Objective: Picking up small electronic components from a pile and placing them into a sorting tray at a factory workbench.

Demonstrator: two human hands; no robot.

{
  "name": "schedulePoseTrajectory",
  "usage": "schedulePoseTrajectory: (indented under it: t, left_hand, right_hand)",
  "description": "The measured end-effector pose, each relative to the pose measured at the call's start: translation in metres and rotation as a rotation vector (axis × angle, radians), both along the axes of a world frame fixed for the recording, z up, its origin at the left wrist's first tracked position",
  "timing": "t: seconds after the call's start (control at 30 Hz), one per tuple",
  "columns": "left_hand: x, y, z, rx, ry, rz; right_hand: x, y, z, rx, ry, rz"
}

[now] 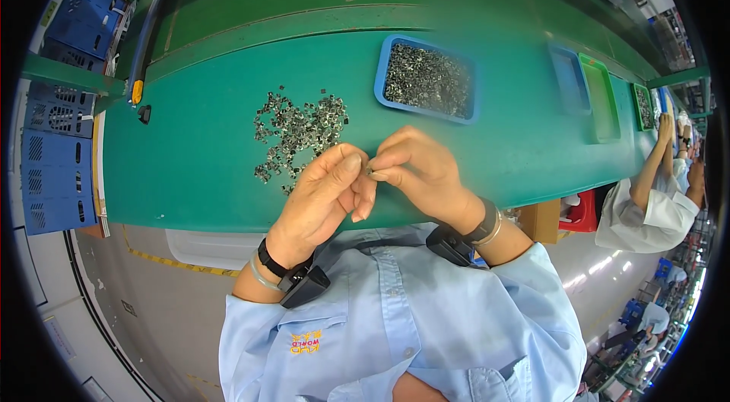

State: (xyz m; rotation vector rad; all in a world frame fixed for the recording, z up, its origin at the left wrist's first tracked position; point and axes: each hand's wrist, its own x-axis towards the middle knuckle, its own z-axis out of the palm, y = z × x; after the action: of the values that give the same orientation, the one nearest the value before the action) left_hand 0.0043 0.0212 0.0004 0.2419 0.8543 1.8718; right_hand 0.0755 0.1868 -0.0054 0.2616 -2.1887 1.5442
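Observation:
My left hand and my right hand meet at the fingertips above the green tabletop's near edge. Between the pinched fingers is a tiny metallic part, mostly hidden, its kind too small to tell. Both hands look closed on it. Just beyond my left hand lies a loose pile of small black and silver parts, spread on the mat. Farther off, past my right hand, a blue tray holds many more such small parts. Dark devices on bands sit on both wrists.
To the right stand an empty-looking blue tray, a green tray and another green tray with parts. A co-worker's arm reaches over the bench's right end. Blue crates stand at the left.

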Motion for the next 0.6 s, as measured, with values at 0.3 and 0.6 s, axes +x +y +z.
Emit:
schedulePoseTrajectory:
  t: [0.3,0.6]
  left_hand:
    - [0.0043,0.0015,-0.0012,-0.008,0.022,0.007]
    - [0.0097,0.0017,-0.0018,-0.019,0.069,0.036]
  right_hand:
    - [0.0028,0.0008,0.0004,-0.006,-0.016,-0.007]
    - [0.0057,-0.0021,0.0020,-0.004,-0.023,-0.030]
